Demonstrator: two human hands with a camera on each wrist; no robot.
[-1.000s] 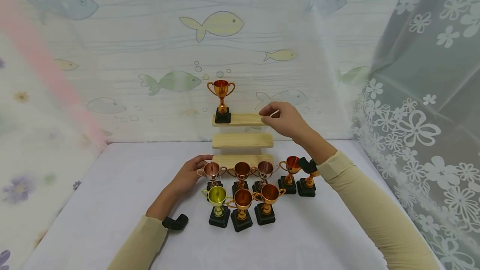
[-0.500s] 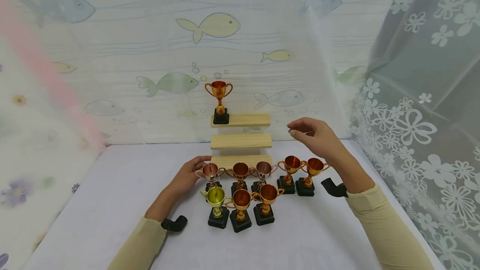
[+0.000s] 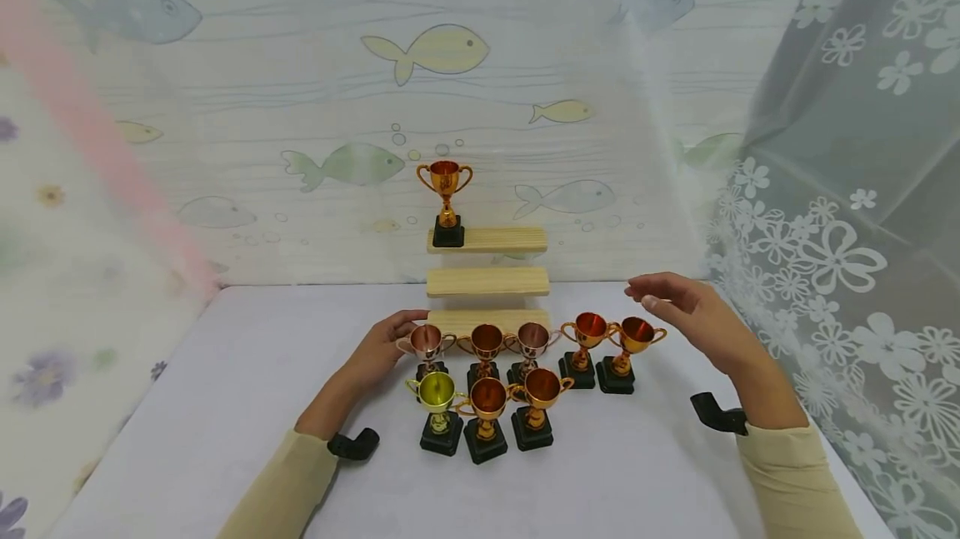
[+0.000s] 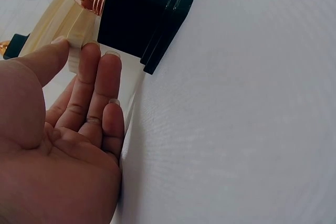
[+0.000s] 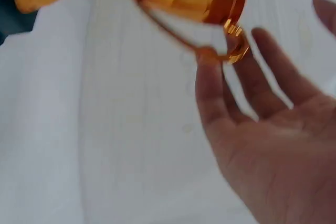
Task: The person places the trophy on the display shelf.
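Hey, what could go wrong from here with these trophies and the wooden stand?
The right fingers, close to the rightmost trophy, might tip it. It stands tight beside the neighboring trophy, so lifting either could disturb the other. The left fingers are at the stand; a bump might topple the top trophy.

Fish-print backdrop (image 3: 300, 64); white tabletop (image 3: 600, 472); floral curtain (image 3: 840, 256) right.

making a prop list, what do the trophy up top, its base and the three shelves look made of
Trophy: metal or metal-coated plastic, polished gold-orange; bright reflections show, but leave it open which.
Base: perhaps plastic; black and smooth-looking, too small to be sure.
Shelves: probably pale wood, unpainted-looking; fine lengthwise lines like grain run along the boards.
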